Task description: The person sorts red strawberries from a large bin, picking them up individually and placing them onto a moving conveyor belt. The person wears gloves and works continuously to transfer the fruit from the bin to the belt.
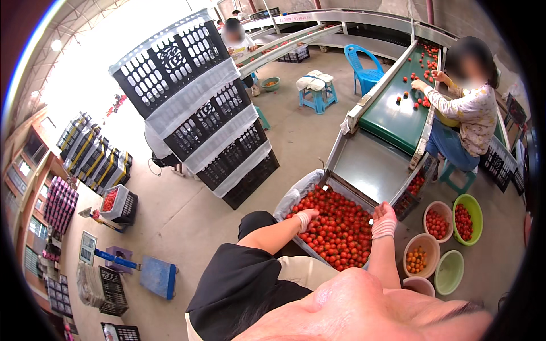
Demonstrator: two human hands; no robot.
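A lined crate full of small red tomatoes (337, 226) stands before me, under the lower end of a metal chute (369, 162). My left hand (308, 218), with a pale band round its wrist, lies among the tomatoes at the crate's left side; its fingers are partly hidden, so I cannot tell whether it holds any. My right hand (384, 215), also wrapped at the wrist, is at the crate's right edge, beside the chute's corner. Its fingers point up towards the chute, and no held item is visible. Above the chute, a green conveyor belt (401, 106) carries scattered tomatoes.
A co-worker (465, 106) sits right of the belt, hands over it. Plastic bowls, including a lime-green bowl (468, 219) with tomatoes, stand at right. Tall stacked black crates (209, 115) rise at front left. A blue platform scale (157, 277) is at left; a blue stool (318, 96) stands beyond.
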